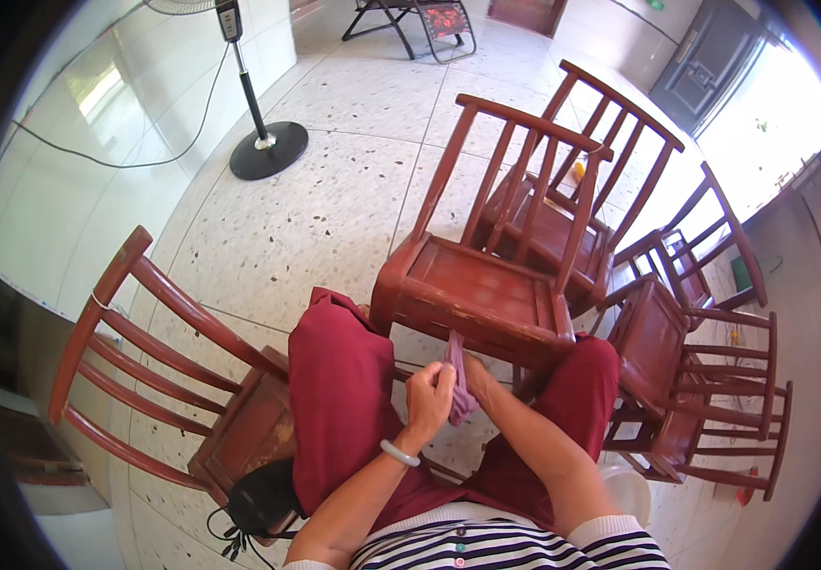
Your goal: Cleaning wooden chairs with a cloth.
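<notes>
A red wooden chair [481, 285] stands directly before me, between my knees, its slatted back on the far side. Under the near edge of its seat, a mauve cloth [460, 399] hangs bunched between my hands. My left hand [430, 399], with a pale bangle at the wrist, is closed at the cloth's left side, thumb on top. On the cloth's right, my right hand [478, 374] reaches in beneath the seat edge; its fingers are mostly hidden, so its grip cannot be made out.
Another red chair [246, 434] is at my left, with a black bag [264, 499] and cables near its seat. Several more red chairs [652, 342] stand at the right. A pedestal fan's round base [269, 150] is ahead left; a folding chair [446, 21] is farther off.
</notes>
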### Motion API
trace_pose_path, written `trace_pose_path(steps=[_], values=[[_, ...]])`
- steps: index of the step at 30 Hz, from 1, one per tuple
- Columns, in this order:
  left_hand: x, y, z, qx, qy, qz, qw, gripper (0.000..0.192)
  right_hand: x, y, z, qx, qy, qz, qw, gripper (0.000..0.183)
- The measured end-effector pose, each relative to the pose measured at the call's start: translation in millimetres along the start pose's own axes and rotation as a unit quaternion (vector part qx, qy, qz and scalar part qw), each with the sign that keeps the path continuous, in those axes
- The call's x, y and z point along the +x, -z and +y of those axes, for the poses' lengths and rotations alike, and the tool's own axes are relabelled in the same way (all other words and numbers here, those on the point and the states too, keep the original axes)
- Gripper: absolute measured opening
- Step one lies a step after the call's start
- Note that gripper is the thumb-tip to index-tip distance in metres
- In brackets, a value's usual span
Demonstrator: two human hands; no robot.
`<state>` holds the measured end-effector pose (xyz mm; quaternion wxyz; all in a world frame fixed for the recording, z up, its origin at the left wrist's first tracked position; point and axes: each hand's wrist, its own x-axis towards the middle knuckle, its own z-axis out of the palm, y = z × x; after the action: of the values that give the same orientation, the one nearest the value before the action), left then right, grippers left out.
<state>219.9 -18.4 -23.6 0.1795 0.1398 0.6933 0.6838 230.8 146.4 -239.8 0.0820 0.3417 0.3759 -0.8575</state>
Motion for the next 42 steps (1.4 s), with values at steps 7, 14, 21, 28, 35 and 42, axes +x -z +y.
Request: trace_pose_path(steps=[7,14,21,28,35,42], values=[[-20.8,39.5,14.0,-0.165,0.082,-0.385,0.904,0.018,-96.9,-89.7,-39.4,-0.166,0.028,0.105,0.980,0.026],[-13.5,40.6,-10.6,-0.149,0.051,-0.327,0.932,0.016,-129.3,-105.8,-60.8,0.068,0.022,0.157,0.985,0.028],[3.9,51.1,-31.3,0.074,-0.006,-0.080,0.994,0.017,-149.0,-112.1,-76.4,-0.141,0.098,0.036,0.985,0.025],[24.8,59.2,-47.8,0.017,0.032,0.081,0.996,0.024,-139.4,-150.8,-70.5,-0.292,0.168,-0.076,0.939,0.027],[29.0,65.4,-55.1,0.130,-0.068,0.164,0.975,0.018,-119.5,-138.9,-65.6,-0.497,0.226,-0.021,0.837,0.020],[40.2,64.2,-62.4,0.071,0.051,0.119,0.989,0.013,-116.4,-148.4,-70.8,-0.163,0.155,-0.080,0.971,0.011]])
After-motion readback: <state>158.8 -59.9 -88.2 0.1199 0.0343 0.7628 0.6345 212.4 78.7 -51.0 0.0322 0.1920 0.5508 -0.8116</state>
